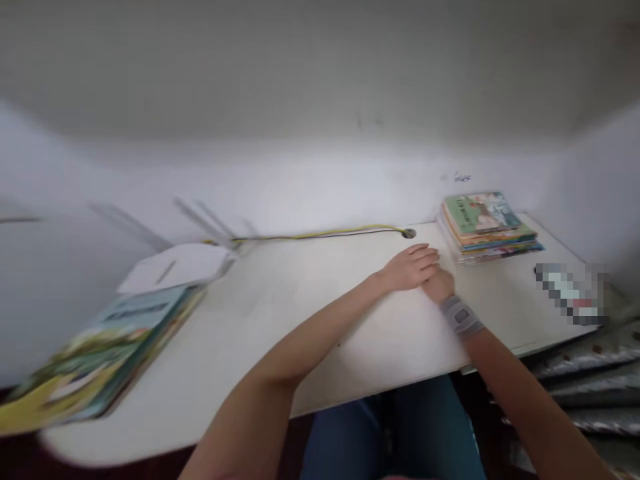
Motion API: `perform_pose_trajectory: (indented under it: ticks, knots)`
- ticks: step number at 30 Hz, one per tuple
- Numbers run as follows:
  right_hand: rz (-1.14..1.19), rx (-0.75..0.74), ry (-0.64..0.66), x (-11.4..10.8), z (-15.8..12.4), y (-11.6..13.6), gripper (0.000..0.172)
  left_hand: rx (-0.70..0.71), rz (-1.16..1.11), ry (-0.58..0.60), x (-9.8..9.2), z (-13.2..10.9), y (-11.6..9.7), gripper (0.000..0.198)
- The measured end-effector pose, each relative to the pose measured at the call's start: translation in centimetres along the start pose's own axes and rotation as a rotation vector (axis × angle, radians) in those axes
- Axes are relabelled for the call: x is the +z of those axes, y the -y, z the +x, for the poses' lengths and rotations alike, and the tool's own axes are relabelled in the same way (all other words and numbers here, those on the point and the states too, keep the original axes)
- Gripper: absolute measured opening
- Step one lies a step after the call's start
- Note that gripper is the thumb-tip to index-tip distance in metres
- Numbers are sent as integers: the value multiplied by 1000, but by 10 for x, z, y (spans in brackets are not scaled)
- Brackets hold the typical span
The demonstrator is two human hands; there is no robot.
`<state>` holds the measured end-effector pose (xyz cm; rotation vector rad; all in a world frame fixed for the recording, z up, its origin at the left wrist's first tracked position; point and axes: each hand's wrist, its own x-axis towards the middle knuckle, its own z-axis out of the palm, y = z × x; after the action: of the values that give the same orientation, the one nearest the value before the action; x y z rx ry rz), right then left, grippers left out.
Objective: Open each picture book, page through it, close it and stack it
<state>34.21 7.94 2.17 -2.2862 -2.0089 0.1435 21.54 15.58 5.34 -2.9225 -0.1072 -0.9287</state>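
My left hand (411,268) reaches across the white desk (280,313), its fingers stretched out over the fingers of my right hand (439,285). The two hands touch above the desk top, and no object shows between them. A grey band (461,316) wraps my right wrist. Most of my right fingers are hidden behind the left hand. Just right of the hands is a stack of thin picture books (485,227), close to the wall and apart from both hands.
At the left, more picture books (135,320) lie piled, with a white device with antennas (175,268) on them. A yellow cable (330,233) runs along the wall to a round hole (409,233). A pixelated object (570,293) lies at the right. Silvery folded material (595,373) is below.
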Motion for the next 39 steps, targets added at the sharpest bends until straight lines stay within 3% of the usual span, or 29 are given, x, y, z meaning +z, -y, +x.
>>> perform_pose_trajectory:
  ticks: [2, 6, 8, 11, 14, 20, 24, 28, 31, 33, 36, 37, 39]
  knots:
    - [-5, 9, -36, 1, -1, 0, 40, -183, 101, 90, -30, -60, 1, 27]
    - [-10, 21, -65, 5, 0, -1, 37, -1041, 341, 215, -88, -166, 10, 34]
    - [-13, 43, -85, 8, 0, -3, 35, -1301, 417, 261, -111, -205, 11, 41]
    - [-8, 62, -91, 12, 1, -6, 35, -1539, 442, 319, -133, -242, 6, 53]
    - [4, 64, -78, 13, 1, -8, 35, -1607, 424, 341, -146, -257, 1, 50]
    - [28, 91, -89, 13, -3, -6, 34, -1619, 377, 360, -163, -254, -5, 26]
    - [55, 85, -118, 12, -3, -7, 33, -1665, 392, 322, -175, -241, -14, 24]
    - [77, 94, -125, 10, 0, -11, 33, -1671, 401, 276, -179, -216, -27, 29]
    - [126, 84, -128, 13, -8, -4, 32, -1609, 352, 235, -166, -183, -43, 38]
    - [279, -31, -171, 17, -26, 12, 37, -1474, 154, 92, -154, -155, -60, 45]
    - [564, -365, -342, 24, -68, 46, 69, -1230, -371, -256, -141, -108, -91, 35]
    - [579, -421, -393, 25, -83, 57, 79, -1165, -508, -345, -140, -93, -102, 30]
    - [563, -392, -508, 23, -107, 71, 89, -1044, -648, -480, -144, -71, -122, 27]
